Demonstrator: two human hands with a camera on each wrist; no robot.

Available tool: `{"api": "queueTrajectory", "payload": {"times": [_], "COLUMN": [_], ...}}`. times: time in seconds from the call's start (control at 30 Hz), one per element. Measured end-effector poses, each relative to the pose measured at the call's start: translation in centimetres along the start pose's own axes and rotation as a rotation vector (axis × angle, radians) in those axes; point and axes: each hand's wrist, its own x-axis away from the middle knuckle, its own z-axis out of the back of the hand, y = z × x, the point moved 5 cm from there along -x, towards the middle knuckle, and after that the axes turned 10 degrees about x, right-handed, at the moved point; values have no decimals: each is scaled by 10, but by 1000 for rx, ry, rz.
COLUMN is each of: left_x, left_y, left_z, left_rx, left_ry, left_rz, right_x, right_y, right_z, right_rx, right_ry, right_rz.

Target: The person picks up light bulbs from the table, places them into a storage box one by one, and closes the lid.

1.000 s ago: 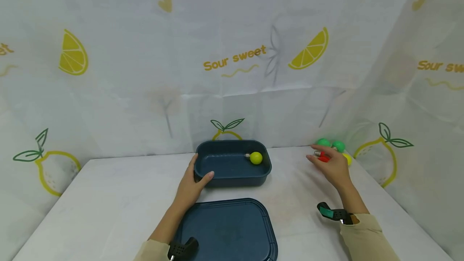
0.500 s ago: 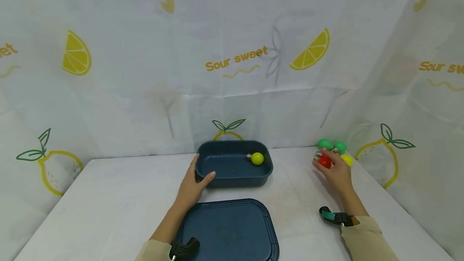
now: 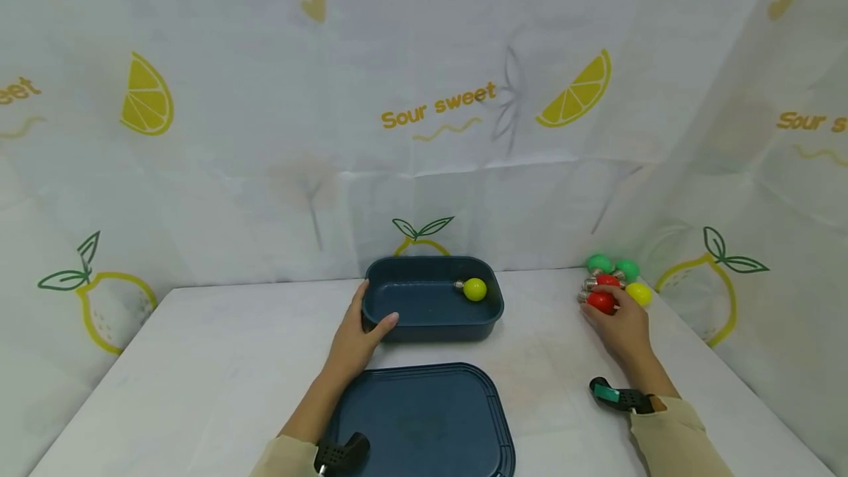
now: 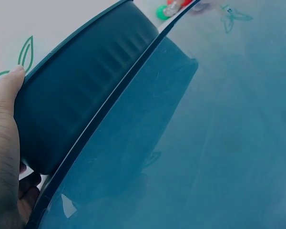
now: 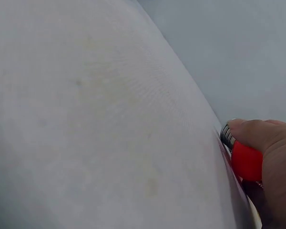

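Note:
My left hand grips the left end of a dark blue rectangular box, thumb at the front rim and fingers along the side. Inside the box, towards its right end, lies a yellow light bulb. At the table's far right my right hand pinches a red light bulb between thumb and fingers. Its metal screw base shows beside the thumb in the right wrist view. Directly behind it is a second red bulb, partly covered by the fingers.
Two green bulbs and another yellow bulb lie behind and right of the red ones, near the hanging cloth. In front of the box, a dark blue lid lies flat on the white table.
My right hand has lowered and drawn in around the front red bulb, its fingers closer together than before. My left hand stays at the box. The head view has shifted slightly.

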Motion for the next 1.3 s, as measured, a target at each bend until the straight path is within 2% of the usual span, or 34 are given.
{"api": "queueTrajectory", "payload": {"times": [0.23, 0.83, 0.97, 1.1, 1.3], "left_x": [0, 1, 1, 1, 0], "left_y": [-1, -1, -1, -1, 0], "left_z": [-1, -2, -2, -1, 0], "left_rx": [1, -1, -12, -15, -17], "left_ry": [0, -3, -1, 1, 3], "left_rz": [1, -2, 2, 4, 8], "right_x": [2, 2, 3, 2, -1], "right_y": [2, 2, -3, -11, -27], "right_z": [2, 4, 7, 10, 16], "right_rx": [-3, -32, -42, -41, 10], "right_ry": [19, 48, 49, 51, 105], "right_rz": [-37, -61, -15, 77, 177]}}
